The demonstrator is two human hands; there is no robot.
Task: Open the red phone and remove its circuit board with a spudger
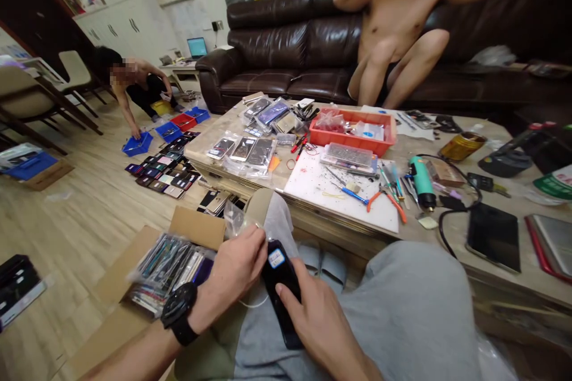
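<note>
Clear of the table (280, 183) edge, the right hand (318, 305) holds a phone (281, 278).

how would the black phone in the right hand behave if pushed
The black phone is likely stiff, its edges straight in the right hand. Its dark face looks smooth, so it may slide; its flat shape makes rolling unlikely.

Black phone (283, 324) (white sticker (276, 258)) in the right grip (315, 309)
</note>
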